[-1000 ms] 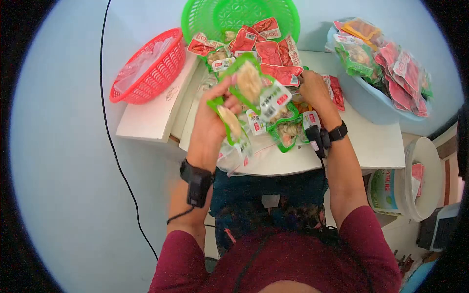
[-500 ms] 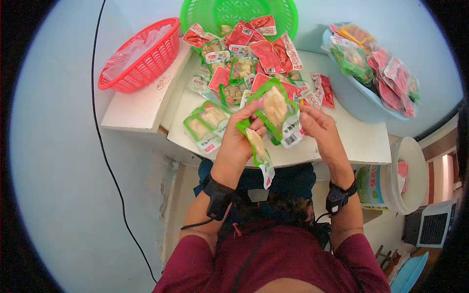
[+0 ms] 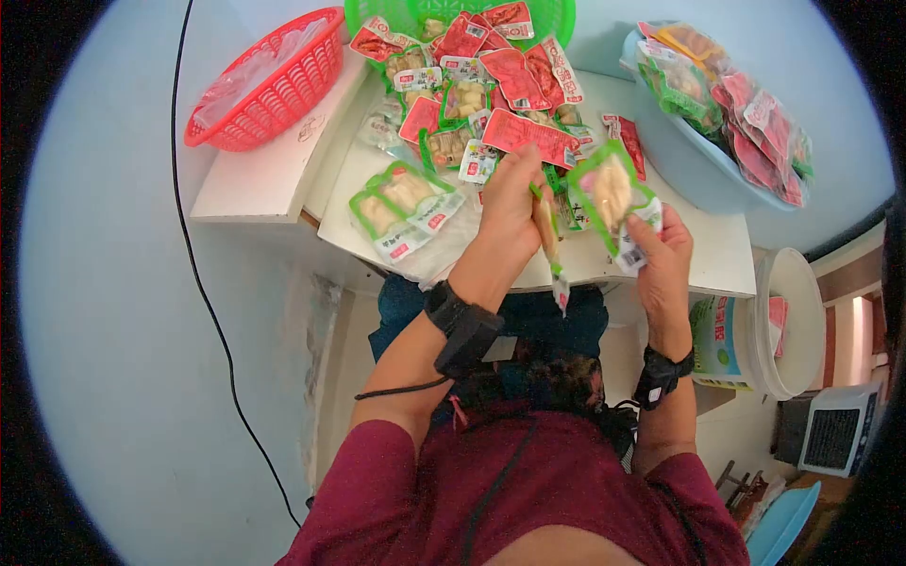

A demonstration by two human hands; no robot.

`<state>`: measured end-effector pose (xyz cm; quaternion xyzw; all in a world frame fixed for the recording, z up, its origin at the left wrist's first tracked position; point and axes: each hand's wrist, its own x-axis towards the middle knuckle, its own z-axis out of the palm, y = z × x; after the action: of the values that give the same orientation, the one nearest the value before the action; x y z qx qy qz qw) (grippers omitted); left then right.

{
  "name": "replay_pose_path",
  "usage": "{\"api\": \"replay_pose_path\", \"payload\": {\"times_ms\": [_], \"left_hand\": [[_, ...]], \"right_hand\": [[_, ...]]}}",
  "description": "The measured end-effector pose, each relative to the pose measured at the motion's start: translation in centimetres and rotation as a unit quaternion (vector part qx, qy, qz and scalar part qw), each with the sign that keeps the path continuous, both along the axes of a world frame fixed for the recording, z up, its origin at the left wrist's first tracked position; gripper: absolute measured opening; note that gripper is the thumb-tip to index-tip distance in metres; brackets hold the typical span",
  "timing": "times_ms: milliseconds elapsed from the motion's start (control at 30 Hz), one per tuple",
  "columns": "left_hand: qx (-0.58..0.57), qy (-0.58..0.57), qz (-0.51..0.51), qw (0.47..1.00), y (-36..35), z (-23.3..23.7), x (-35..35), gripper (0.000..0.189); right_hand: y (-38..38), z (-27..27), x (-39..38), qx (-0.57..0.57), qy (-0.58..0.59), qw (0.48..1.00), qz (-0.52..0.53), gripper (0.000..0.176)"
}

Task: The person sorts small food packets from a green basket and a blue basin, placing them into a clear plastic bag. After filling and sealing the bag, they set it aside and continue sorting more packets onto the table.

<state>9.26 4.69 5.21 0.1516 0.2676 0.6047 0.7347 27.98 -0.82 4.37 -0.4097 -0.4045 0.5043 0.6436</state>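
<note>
On the white table [image 3: 710,253], sealed food pouches [image 3: 515,79] lie piled. Near its front edge, the right hand [image 3: 666,253] pinches 1 green-edged pouch [image 3: 609,191] by its label end; the left hand [image 3: 512,209] clamps 1 edge-on pouch [image 3: 548,233]. Both seem light, slick, soft-filled; flat label ends should grip best.

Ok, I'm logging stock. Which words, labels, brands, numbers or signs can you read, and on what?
No text reads surely.
Pack in the right hand: label blurred.
Pack in the left hand: edge-on, print unreadable.
Green packs: characters too small.
Red packs: print too small.
Bucket: red characters, too blurred.
Ledge: dark mark, unclear.
</note>
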Motion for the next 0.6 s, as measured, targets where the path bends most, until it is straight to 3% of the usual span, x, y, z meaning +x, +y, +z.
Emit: {"api": "replay_pose_path", "payload": {"times_ms": [67,233,333,433,533,600], "left_hand": [[-0.013,0.029,0.039,0.999,1.3,-0.6,1.2,0.025],[-0.007,0.114,0.129,0.985,4.1,1.0,4.6,0.015],[0.029,0.177,0.135,0.974,7.9,-1.7,5.7,0.029],[0.113,0.451,0.233,0.854,6.1,-0.3,6.4,0.033],[0.262,0.498,0.247,0.789,2.9,0.6,4.3,0.033],[0.298,0.536,0.238,0.753,0.7,0.4,2.1,0.029]], "right_hand": [[-0.9,0.4,1.0,0.002,-0.036,0.998,-0.054,0.016],[-3.0,1.7,2.8,0.032,-0.085,0.987,-0.130,0.013],[-4.4,2.4,3.5,0.049,-0.119,0.979,-0.157,0.011],[-5.4,3.3,3.6,0.064,-0.114,0.979,-0.156,0.011],[-5.7,3.1,3.4,0.051,-0.094,0.987,-0.124,0.012],[-5.9,2.7,2.9,0.025,-0.053,0.995,-0.080,0.013]]}}
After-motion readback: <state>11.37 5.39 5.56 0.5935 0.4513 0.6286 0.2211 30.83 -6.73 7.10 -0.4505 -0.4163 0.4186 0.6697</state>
